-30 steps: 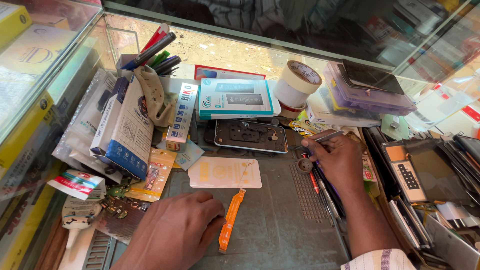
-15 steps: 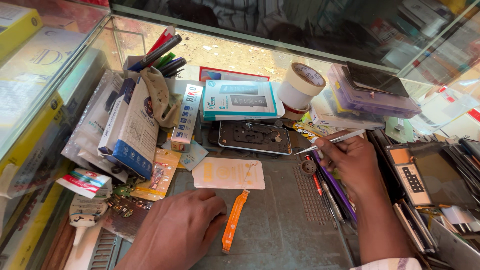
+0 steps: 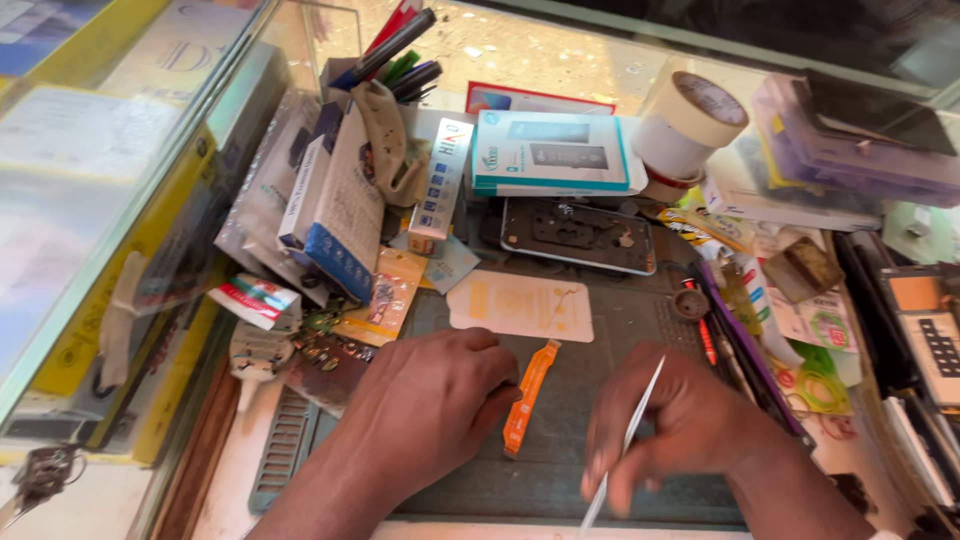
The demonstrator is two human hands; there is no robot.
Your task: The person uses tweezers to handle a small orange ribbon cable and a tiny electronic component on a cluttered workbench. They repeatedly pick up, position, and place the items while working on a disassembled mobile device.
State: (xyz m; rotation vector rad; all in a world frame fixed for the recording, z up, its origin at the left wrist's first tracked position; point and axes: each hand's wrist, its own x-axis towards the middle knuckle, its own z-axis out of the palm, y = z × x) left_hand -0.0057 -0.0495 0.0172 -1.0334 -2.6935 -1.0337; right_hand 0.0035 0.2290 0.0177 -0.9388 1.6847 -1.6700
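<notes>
Pinching silver tweezers (image 3: 622,450), the right hand (image 3: 680,430) grip is closed; left hand (image 3: 430,400) touches the orange flex cable (image 3: 528,397).

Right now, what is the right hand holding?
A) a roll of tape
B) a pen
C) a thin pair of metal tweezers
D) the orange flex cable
C: the right hand grips thin metal tweezers, while the orange flex cable lies on the mat beside the left hand.

I see my left hand (image 3: 425,405) resting beside the orange strip (image 3: 530,395) on the grey mat (image 3: 610,330), my right hand (image 3: 680,425) gripping tweezers (image 3: 625,445)
</notes>
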